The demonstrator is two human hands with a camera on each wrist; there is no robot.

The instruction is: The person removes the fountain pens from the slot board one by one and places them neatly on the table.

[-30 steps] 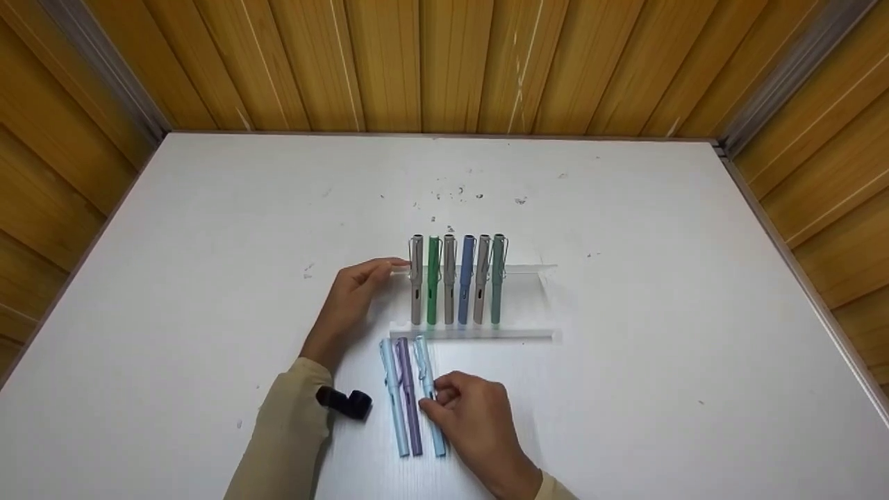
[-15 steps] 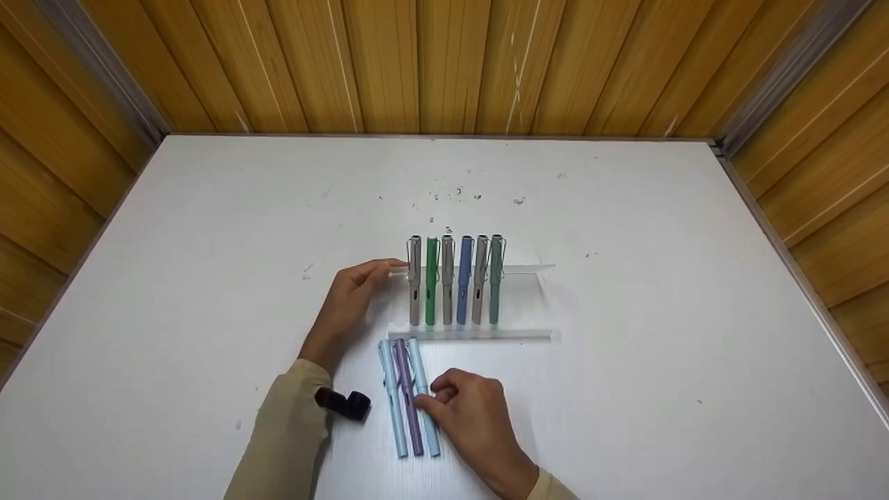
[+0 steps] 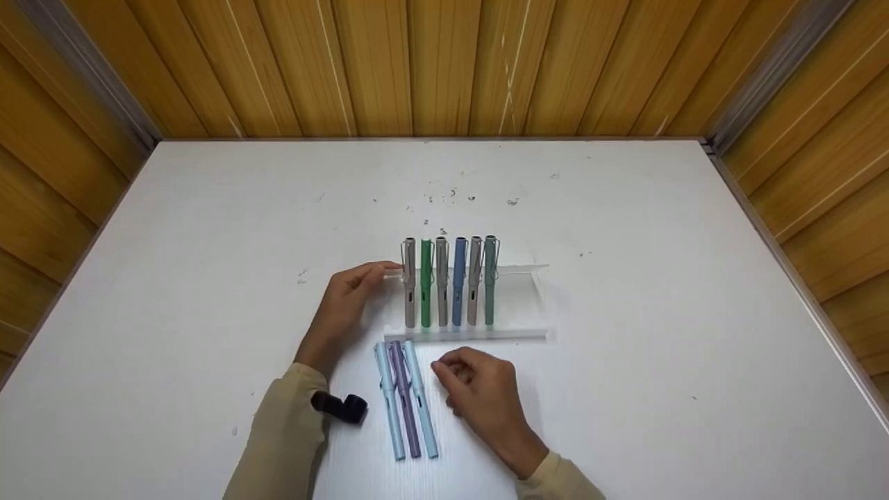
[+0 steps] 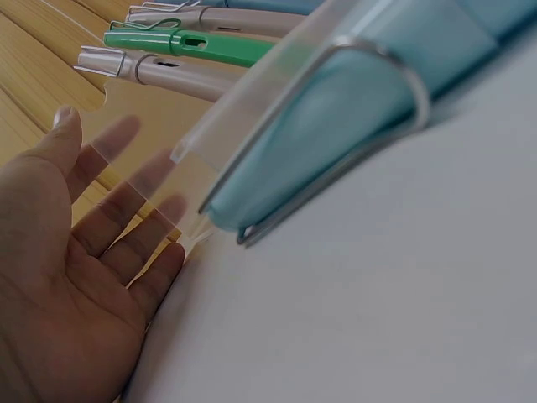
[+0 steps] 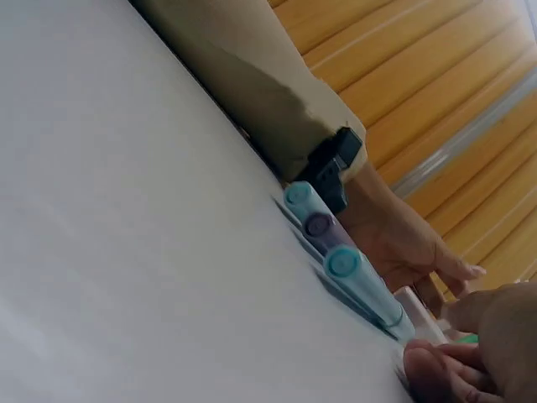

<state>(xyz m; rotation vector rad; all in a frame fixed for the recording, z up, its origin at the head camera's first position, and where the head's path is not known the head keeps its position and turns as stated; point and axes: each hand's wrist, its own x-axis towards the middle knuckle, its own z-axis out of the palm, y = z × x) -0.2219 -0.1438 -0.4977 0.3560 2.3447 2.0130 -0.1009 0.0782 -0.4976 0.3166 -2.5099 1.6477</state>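
Observation:
My left hand (image 3: 347, 302) is at the left end of a clear plastic pen stand (image 3: 514, 335). In the left wrist view its relaxed fingers (image 4: 122, 222) show through the clear panel, and the thumb stands apart. Several capped pens lean in the stand, among them a green pen (image 3: 426, 292) and a blue pen (image 3: 458, 292). Before it lie a light blue pen (image 3: 390, 406), a purple pen (image 3: 404, 403) and another light blue pen (image 3: 421, 406), side by side. My right hand (image 3: 486, 396), fingers loosely curled, hovers just right of them, holding nothing.
A small black device (image 3: 340, 407) sits at the left sleeve's cuff. The white table (image 3: 660, 292) has dark marks beyond the stand. Wood-patterned walls (image 3: 444, 69) border its back and sides.
The right-hand light blue pen has shifted left against the purple pen and turned over. My right hand has let go of it and moved up and slightly right. The left hand stays at the stand.

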